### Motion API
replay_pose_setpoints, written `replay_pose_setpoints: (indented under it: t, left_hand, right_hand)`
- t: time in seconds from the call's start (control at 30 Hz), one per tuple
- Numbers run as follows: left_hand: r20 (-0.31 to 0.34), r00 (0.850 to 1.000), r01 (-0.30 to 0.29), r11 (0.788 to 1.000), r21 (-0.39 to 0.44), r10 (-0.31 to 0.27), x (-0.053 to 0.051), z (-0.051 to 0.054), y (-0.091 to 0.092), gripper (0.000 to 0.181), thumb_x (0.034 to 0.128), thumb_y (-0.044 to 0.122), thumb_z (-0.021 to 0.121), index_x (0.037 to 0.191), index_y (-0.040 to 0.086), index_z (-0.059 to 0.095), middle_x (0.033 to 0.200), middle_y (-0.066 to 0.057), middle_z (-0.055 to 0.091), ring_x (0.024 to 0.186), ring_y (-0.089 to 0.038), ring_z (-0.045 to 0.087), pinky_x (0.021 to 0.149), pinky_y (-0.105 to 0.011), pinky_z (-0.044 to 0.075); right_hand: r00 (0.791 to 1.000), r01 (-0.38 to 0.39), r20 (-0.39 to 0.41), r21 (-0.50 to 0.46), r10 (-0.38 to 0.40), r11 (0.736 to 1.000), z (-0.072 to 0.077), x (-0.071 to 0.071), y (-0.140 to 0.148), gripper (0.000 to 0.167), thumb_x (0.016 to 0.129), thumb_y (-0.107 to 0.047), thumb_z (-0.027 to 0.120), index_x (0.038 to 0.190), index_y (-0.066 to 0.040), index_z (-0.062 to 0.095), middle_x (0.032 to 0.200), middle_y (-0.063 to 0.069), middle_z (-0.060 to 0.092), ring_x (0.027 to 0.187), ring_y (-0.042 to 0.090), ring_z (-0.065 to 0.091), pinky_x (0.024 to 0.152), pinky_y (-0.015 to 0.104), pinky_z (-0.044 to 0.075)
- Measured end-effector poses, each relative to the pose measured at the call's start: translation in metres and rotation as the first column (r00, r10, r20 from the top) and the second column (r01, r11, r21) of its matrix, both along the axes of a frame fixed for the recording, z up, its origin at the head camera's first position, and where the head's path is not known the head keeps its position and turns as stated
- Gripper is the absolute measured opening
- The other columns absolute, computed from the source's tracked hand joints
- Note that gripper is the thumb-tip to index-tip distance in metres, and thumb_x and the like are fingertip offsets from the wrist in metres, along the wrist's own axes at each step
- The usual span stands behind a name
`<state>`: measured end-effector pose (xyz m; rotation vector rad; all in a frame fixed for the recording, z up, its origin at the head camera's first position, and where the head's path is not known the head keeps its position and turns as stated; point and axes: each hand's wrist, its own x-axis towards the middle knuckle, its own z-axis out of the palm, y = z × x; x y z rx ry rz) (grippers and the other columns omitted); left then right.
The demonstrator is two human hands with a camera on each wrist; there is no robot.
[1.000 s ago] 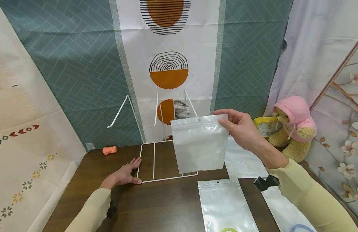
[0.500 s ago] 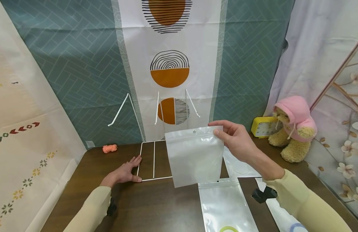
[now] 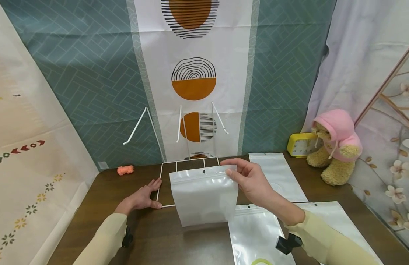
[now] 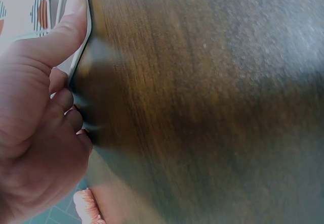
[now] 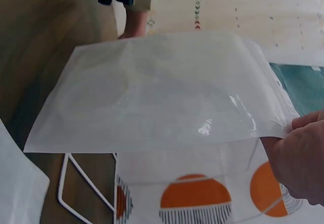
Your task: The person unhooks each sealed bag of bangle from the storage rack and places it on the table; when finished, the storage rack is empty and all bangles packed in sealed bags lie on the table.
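Observation:
My right hand pinches a whitish, flat zip bag by its top right corner, thumb in front. The bag hangs above the table, in front of a white wire rack, hiding part of its base. A punched hole shows at the bag's top edge. In the right wrist view, a faint round shape shows through the bag. My left hand rests on the left side of the rack's base, fingers spread along it and thumb at the front corner. Three bare wire arms rise above the base.
Three more bags lie flat at right: one in front with a yellow-green ring, one farther right, one behind. An orange bundle sits back left. A yellow clock and teddy bear stand back right.
My right hand has moved left and down with the bag, uncovering more of the bags lying at right. My left hand has stayed on the rack's base.

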<state>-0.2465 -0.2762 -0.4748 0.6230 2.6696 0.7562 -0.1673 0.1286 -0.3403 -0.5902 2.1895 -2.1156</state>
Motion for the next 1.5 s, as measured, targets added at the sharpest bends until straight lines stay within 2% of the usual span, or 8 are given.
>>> replay_pose_setpoints:
  t: [0.2,0.37,0.57,0.73,0.87,1.1,1.33,1.5]
  left_hand:
    - [0.002,1.000,-0.007,1.000,-0.010,0.007,0.000,-0.001,0.001,0.100,0.0804,0.030,0.084,0.152,-0.010,0.027,0.160,-0.030,0.017,0.145,-0.053,0.010,0.110,-0.071,0.011]
    - [-0.020,1.000,-0.016,0.999,-0.033,0.016,0.002,-0.001,0.004,0.095,0.0838,0.031,0.081,0.151,-0.011,0.028,0.159,-0.031,0.017,0.144,-0.054,0.011,0.108,-0.073,0.013]
    - [-0.007,0.999,-0.032,0.999,-0.011,0.032,0.001,-0.002,0.003,0.100,0.0787,0.028,0.085,0.152,-0.010,0.028,0.160,-0.030,0.017,0.143,-0.056,0.011,0.108,-0.073,0.012]
    - [-0.008,1.000,-0.014,1.000,-0.003,0.014,0.000,-0.002,0.001,0.102,0.0786,0.030,0.085,0.153,-0.009,0.027,0.160,-0.030,0.016,0.144,-0.054,0.010,0.110,-0.071,0.012]
    - [0.001,1.000,-0.017,1.000,-0.006,0.017,-0.001,-0.002,-0.001,0.103,0.0796,0.033,0.084,0.153,-0.009,0.025,0.160,-0.029,0.015,0.144,-0.054,0.010,0.110,-0.071,0.011]
    - [-0.007,1.000,-0.023,1.000,-0.018,0.023,-0.002,-0.003,-0.001,0.103,0.0798,0.034,0.084,0.154,-0.008,0.025,0.161,-0.028,0.016,0.144,-0.054,0.010,0.110,-0.071,0.011]
    - [0.002,1.000,-0.022,1.000,-0.011,0.022,0.001,-0.002,0.001,0.102,0.0794,0.029,0.084,0.153,-0.009,0.026,0.160,-0.030,0.016,0.144,-0.054,0.009,0.110,-0.071,0.010]
    - [0.000,1.000,-0.025,1.000,-0.011,0.025,0.001,-0.002,0.001,0.100,0.0808,0.027,0.084,0.153,-0.009,0.025,0.161,-0.028,0.015,0.145,-0.052,0.009,0.111,-0.069,0.010]
  right_hand:
    - [0.998,-0.039,-0.054,-0.023,0.038,0.999,-0.010,0.025,-0.016,0.026,0.096,-0.003,0.065,0.121,0.004,0.068,0.065,0.001,0.041,0.055,0.011,0.038,0.049,0.022,0.033]
    - [0.995,-0.082,0.043,-0.127,0.088,0.989,-0.016,0.039,-0.027,0.029,0.096,-0.001,0.064,0.123,0.008,0.064,0.065,-0.001,0.043,0.054,0.009,0.039,0.051,0.020,0.035]
    - [0.969,-0.057,0.224,-0.187,0.099,0.981,-0.033,0.018,-0.038,0.032,0.097,0.001,0.061,0.128,0.008,0.060,0.068,0.001,0.045,0.055,0.008,0.039,0.052,0.017,0.035]
    - [0.975,-0.031,0.215,-0.095,0.051,0.995,-0.054,-0.008,-0.045,0.029,0.099,0.000,0.059,0.127,0.004,0.063,0.074,0.007,0.053,0.064,0.013,0.052,0.057,0.020,0.046]
    - [0.978,-0.010,0.207,-0.033,0.017,0.999,-0.071,-0.022,-0.050,0.028,0.098,0.001,0.060,0.125,0.001,0.066,0.073,0.006,0.051,0.064,0.014,0.048,0.055,0.019,0.040]
    - [0.966,-0.095,0.236,-0.060,0.107,0.994,-0.102,-0.025,-0.055,0.031,0.099,-0.002,0.060,0.128,0.009,0.060,0.067,0.000,0.050,0.058,0.011,0.038,0.051,0.021,0.029]
    - [0.942,-0.137,0.290,-0.131,0.170,0.982,-0.130,-0.018,-0.059,0.032,0.098,0.001,0.058,0.128,0.014,0.056,0.087,0.003,0.070,0.076,0.013,0.064,0.069,0.025,0.052]
    - [0.938,-0.139,0.298,-0.139,0.175,0.980,-0.142,-0.013,-0.061,0.032,0.097,0.003,0.057,0.127,0.014,0.057,0.089,0.005,0.071,0.074,0.014,0.064,0.067,0.026,0.053]
